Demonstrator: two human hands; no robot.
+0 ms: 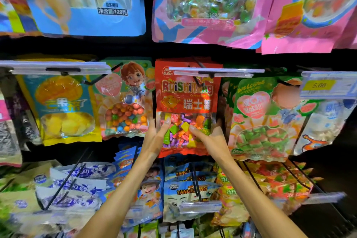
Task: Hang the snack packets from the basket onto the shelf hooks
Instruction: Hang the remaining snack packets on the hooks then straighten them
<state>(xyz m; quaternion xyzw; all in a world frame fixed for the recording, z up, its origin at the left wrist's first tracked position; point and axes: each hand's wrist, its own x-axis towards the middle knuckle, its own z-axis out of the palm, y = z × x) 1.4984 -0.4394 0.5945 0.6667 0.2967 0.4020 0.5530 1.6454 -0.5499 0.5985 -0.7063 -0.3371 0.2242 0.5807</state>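
Both hands' fingers [166,124] pinch the red packet [186,91] of coloured candies.

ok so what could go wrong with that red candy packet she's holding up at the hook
Both the left hand and right hand grip only the lower part of the red packet, so its top could flop and miss the hook. The clear price strip crosses the top and may snag. Neighbouring packets crowd both sides.

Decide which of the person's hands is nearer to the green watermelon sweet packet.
Right. The right hand grips the red packet's right edge, just beside the green watermelon packet; the left hand is on the red packet's far side.
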